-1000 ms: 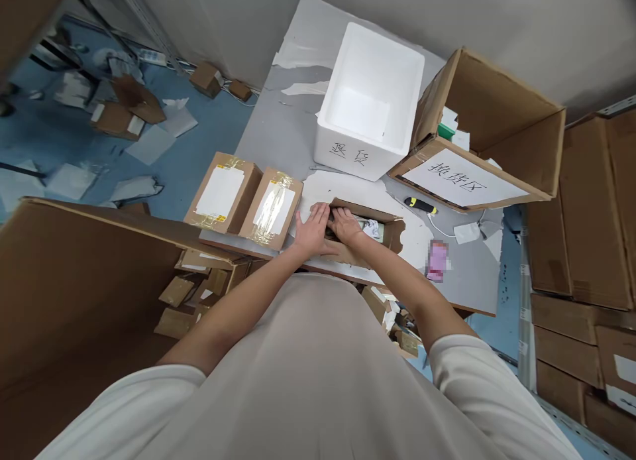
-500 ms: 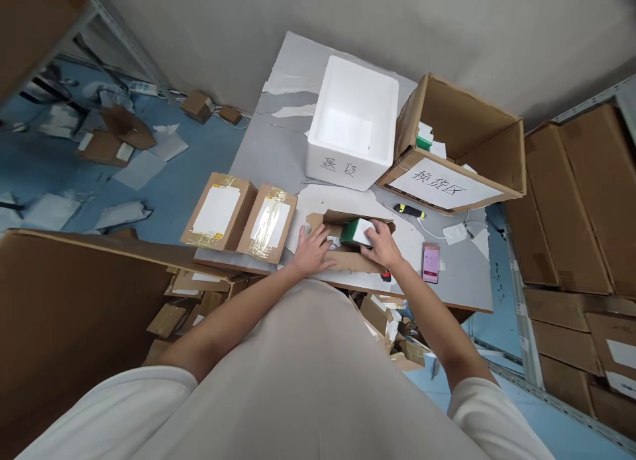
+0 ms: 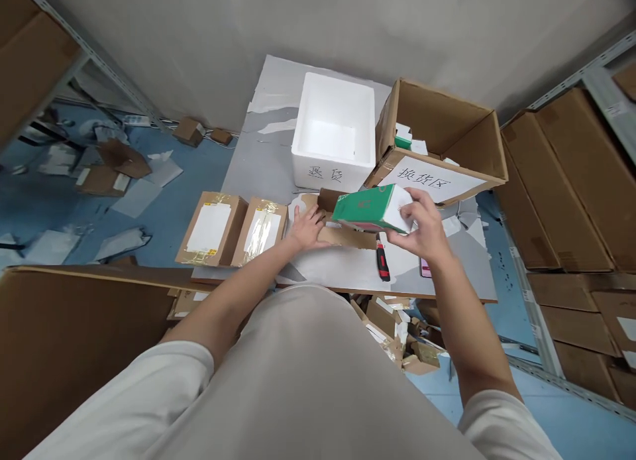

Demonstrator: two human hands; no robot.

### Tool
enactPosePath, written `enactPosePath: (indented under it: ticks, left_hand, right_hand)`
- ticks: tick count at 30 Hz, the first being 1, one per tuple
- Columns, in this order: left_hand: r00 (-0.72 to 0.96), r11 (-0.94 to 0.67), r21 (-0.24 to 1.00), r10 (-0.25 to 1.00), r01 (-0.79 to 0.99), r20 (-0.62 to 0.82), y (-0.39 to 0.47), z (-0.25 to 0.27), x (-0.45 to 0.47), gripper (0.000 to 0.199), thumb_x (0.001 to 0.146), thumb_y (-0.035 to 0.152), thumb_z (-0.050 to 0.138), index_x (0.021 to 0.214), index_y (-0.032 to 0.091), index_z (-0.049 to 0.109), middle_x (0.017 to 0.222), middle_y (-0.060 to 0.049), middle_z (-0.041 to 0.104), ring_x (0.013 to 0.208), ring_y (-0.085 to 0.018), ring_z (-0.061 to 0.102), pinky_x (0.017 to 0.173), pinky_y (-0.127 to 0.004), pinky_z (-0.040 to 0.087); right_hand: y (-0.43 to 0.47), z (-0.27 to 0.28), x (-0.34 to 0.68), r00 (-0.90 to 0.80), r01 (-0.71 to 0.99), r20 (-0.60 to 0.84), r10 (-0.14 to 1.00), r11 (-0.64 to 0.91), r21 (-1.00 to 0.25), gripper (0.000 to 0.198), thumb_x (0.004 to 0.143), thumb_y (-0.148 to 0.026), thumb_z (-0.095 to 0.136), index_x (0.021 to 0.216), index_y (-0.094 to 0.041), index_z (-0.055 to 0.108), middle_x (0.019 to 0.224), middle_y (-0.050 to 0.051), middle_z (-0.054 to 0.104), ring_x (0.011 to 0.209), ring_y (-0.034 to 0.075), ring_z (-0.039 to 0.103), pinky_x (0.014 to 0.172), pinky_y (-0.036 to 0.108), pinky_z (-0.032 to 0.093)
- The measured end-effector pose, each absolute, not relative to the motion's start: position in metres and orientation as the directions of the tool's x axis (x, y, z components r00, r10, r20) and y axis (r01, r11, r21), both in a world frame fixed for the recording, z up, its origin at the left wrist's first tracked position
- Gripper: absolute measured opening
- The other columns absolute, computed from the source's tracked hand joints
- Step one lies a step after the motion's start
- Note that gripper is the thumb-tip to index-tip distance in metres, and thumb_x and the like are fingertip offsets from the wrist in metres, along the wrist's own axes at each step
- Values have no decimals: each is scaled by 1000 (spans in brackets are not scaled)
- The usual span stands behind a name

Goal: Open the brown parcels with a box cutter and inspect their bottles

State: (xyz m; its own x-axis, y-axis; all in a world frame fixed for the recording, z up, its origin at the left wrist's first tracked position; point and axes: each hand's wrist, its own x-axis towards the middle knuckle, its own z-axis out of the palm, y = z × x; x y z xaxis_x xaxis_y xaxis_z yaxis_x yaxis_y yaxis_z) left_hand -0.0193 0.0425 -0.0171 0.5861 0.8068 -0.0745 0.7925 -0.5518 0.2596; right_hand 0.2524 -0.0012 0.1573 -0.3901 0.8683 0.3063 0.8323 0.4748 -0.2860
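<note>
My right hand point(image 3: 422, 225) grips a green and white box point(image 3: 366, 205) by its white end and holds it tilted above the table. Below it lies an opened brown carton point(image 3: 348, 236), partly hidden by the green box. Fingers spread, my left hand point(image 3: 307, 228) rests at the left end of that carton. A red and black utility knife point(image 3: 382, 258) lies just in front of the carton. Part of a phone point(image 3: 424, 268) shows beyond my right wrist.
Two taped cartons with white labels point(image 3: 211, 228) stand at the table's left. Behind are a white foam box point(image 3: 334, 168) and a large cardboard box point(image 3: 447, 175) holding small boxes. Shelving with cartons point(image 3: 571, 188) lines the right; another big carton point(image 3: 89, 354) stands near my left.
My right hand has lifted the green and white box up out of the opened carton. The utility knife is now more exposed. My left hand stays at the carton, and the camera view has shifted.
</note>
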Motion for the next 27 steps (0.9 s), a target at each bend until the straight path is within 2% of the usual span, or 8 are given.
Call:
enactPosePath:
  ticks: [3, 7, 10, 14, 17, 20, 22, 27]
  left_hand:
    - [577, -544, 237, 810, 805, -101, 72, -17, -21, 71, 76, 65, 52, 131, 19, 54, 150, -15, 36, 143, -39, 16, 107, -71, -5]
    - [594, -560, 224, 795, 798, -127, 88, -9, -22, 72, 84, 59, 44, 141, 16, 42, 154, -15, 28, 145, -36, 12, 111, -65, -4]
    - [615, -583, 251, 785, 773, -69, 81, 0, -21, 62, 90, 49, 38, 142, 16, 39, 155, -14, 26, 146, -32, 13, 114, -60, 0]
    - [627, -604, 362, 776, 710, 63, 46, 5, -25, 58, 93, 40, 35, 144, 12, 35, 155, -15, 25, 146, -28, 13, 117, -54, 7]
    - [645, -602, 503, 756, 620, 110, 2, -4, -30, 68, 89, 45, 44, 146, 12, 27, 155, -16, 24, 146, -26, 17, 118, -48, 15]
    - [656, -499, 661, 755, 561, 14, -36, -20, -29, 105, 71, 59, 67, 150, 12, 15, 154, -18, 26, 143, -28, 26, 116, -43, 27]
    - [600, -386, 729, 799, 566, -42, -49, -31, -23, 119, 62, 59, 75, 150, 12, 10, 153, -19, 27, 141, -29, 30, 113, -41, 33]
    - [543, -287, 805, 838, 520, -52, -48, -41, -6, 105, 63, 43, 81, 146, 16, 23, 144, -16, 43, 132, -28, 43, 110, -41, 37]
  right_hand:
    - [-27, 164, 250, -409, 810, 282, 868, 488, -327, 22, 71, -31, 65, 86, -22, 52, 128, 16, 45, 119, 34, 45, 91, 48, 43]
    - [-59, 108, 233, -509, 729, 239, 827, 562, -391, 17, 72, -28, 64, 83, -22, 53, 126, 14, 47, 114, 29, 47, 91, 44, 45]
    - [-70, 50, 216, -499, 751, 140, 855, 507, -422, 18, 71, -24, 63, 87, -21, 55, 125, 14, 47, 113, 27, 47, 92, 42, 45]
    - [-70, 1, 200, -510, 759, 37, 859, 469, -452, 19, 73, -23, 61, 92, -21, 56, 125, 13, 47, 115, 27, 45, 93, 45, 45]
    - [-67, -5, 196, -496, 740, 22, 868, 436, -513, 19, 74, -24, 63, 91, -20, 54, 129, 16, 47, 118, 29, 44, 95, 47, 43]
    - [-65, 3, 199, -516, 688, -4, 856, 412, -598, 26, 77, -33, 66, 93, -19, 52, 139, 19, 40, 129, 31, 39, 99, 47, 41]
    - [-65, 9, 202, -521, 665, -19, 853, 393, -635, 29, 80, -40, 64, 96, -20, 51, 143, 19, 37, 133, 30, 36, 100, 46, 40]
    - [-66, 15, 206, -472, 722, -21, 881, 373, -582, 26, 88, -39, 55, 106, -19, 55, 136, 17, 48, 126, 26, 45, 100, 42, 42]
